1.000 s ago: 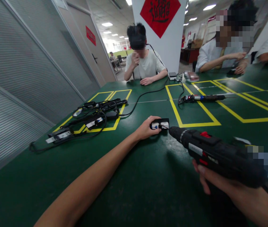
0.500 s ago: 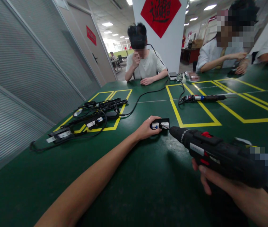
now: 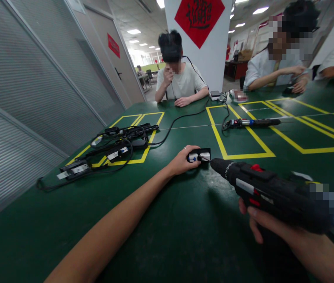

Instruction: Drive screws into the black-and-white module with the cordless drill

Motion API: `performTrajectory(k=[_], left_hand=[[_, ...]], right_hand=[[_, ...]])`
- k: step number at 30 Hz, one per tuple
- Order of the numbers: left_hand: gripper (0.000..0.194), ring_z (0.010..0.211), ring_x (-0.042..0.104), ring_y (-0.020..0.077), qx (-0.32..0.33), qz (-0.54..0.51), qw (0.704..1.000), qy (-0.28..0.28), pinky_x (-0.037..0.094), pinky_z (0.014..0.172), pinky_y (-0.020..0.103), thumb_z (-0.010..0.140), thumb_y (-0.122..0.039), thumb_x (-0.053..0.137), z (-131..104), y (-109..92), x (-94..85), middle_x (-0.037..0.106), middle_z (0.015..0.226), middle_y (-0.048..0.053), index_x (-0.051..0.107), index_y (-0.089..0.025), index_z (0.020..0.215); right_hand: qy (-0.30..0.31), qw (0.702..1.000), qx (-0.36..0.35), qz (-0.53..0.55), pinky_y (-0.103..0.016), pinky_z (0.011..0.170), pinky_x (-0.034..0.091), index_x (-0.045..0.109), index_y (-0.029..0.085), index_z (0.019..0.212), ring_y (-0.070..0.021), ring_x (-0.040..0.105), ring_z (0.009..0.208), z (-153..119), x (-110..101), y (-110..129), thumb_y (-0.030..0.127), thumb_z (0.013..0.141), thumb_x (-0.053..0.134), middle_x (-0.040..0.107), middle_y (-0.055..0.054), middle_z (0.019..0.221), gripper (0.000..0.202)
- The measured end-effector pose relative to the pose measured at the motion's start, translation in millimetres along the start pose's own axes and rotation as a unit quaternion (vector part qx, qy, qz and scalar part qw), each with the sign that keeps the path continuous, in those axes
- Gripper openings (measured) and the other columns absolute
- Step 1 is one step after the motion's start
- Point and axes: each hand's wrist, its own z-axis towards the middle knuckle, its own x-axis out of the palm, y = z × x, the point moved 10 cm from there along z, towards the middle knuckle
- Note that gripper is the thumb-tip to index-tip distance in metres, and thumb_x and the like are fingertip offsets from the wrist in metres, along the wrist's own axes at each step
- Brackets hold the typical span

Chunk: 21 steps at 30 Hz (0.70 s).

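My left hand is closed around the left end of a small black case with white and blue parts inside, which rests on the green table. In my right hand is a black cordless drill with red switches, gripped by its handle. The chuck points left, and its thin bit reaches into the case near my left fingertips. I cannot make out exactly which spot the bit touches. My left fingers cover part of the case.
Black power strips and cables lie on the left. An electric screwdriver lies inside yellow tape lines at the back right, a cable crossing left of it. One person sits opposite; another sits at the right.
My hands, the drill and the case stay almost where they were; the whole view shifts very slightly. A thin rod now shows more clearly below the opposite person's raised hand.
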Motion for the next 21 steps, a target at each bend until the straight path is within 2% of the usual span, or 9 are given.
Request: performTrajectory(k=[9, 15, 21], left_hand=[[0.053, 0.111, 0.051, 0.0228, -0.004, -0.009, 1.000, -0.001, 0.040, 0.099, 0.041, 0.074, -0.034, 0.062, 0.5, 2.5, 1.0, 0.051, 0.121, 0.009, 0.047, -0.021, 0.124], [0.054, 0.110, 0.052, 0.0221, -0.005, -0.010, 1.000, 0.000, 0.041, 0.098, 0.039, 0.074, -0.032, 0.062, 0.1, 1.2, 0.0, 0.051, 0.121, 0.009, 0.047, -0.020, 0.124], [0.054, 0.108, 0.053, 0.0217, 0.001, -0.006, 1.000, -0.008, 0.041, 0.098, 0.039, 0.074, -0.032, 0.062, 0.2, 1.7, -0.7, 0.053, 0.119, 0.009, 0.048, -0.019, 0.124]], right_hand=[[-0.007, 0.998, -0.053, 0.026, -0.028, 0.047, 0.046, 0.059, 0.020, 0.084, -0.0137, 0.060, 0.041, 0.3, -1.0, 1.9, 0.035, 0.085, 0.057, 0.064, 0.002, 0.050, 0.016], [0.013, 1.000, -0.024, 0.000, -0.031, 0.050, 0.047, 0.059, 0.020, 0.083, -0.0168, 0.063, 0.042, 2.4, 0.9, -0.6, 0.041, 0.085, 0.055, 0.063, 0.002, 0.045, 0.022], [-0.016, 0.999, -0.008, -0.032, -0.033, 0.053, 0.048, 0.059, 0.019, 0.082, -0.0183, 0.064, 0.044, -1.7, -2.5, 1.3, 0.046, 0.084, 0.054, 0.064, 0.001, 0.046, 0.027]])
